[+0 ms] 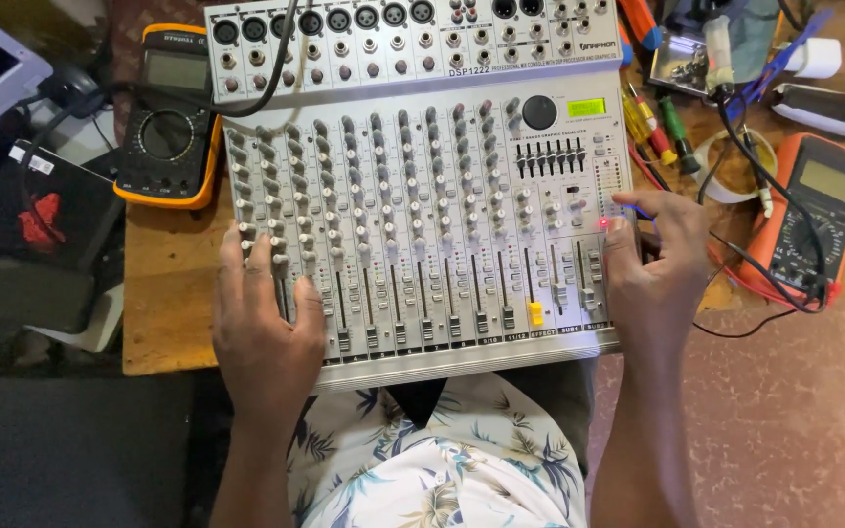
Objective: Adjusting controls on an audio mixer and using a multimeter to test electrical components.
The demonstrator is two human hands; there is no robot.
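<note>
mixer (422,196): looking like matt silver metal, with plastic knobs
surface (168,293): showing bare, worn wood
multimeter (170,117): wearing a rubbery orange casing

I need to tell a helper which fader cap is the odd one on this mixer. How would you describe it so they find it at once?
Start at the silver mixer across the wooden bench and follow its bottom row of faders toward the right hand. Just left of that hand sits the yellow fader cap. Every other cap in the row is grey.

Wood bench (163,323): mixer (422,196), 2 multimeters (168,122), screwdrivers (652,122).
</note>
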